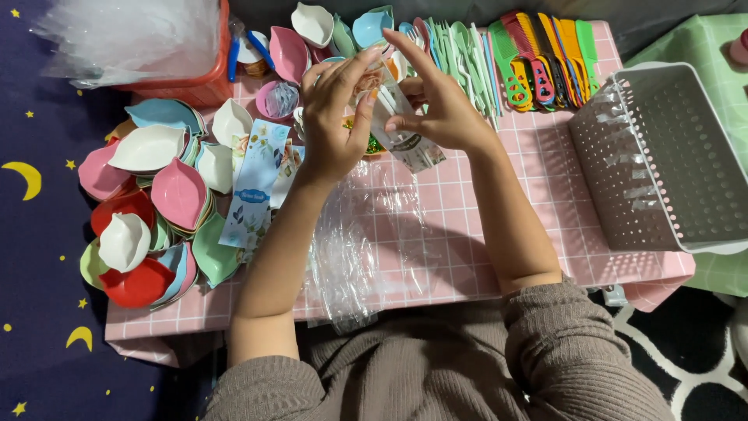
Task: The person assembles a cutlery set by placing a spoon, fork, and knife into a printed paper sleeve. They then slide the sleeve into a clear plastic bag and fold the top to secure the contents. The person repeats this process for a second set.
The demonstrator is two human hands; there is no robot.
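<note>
Both my hands are raised over the pink gridded table point(483, 234). My left hand point(335, 117) and my right hand point(440, 101) together hold a small clear plastic packet point(401, 129) with a printed card and white pieces inside. The left fingers pinch its upper edge; the right fingers grip its side. Below the hands lies a heap of clear plastic bags point(358, 242). A stack of printed blue-and-white cards point(257, 183) lies just left of my left wrist.
Leaf-shaped small dishes point(152, 210) in pink, red, white, blue and green are piled at the left. More dishes point(312, 31), pastel forks point(467, 54) and coloured combs point(545, 54) line the far edge. A white perforated basket point(662, 156) stands at right, a red basket point(206, 78) with plastic at top left.
</note>
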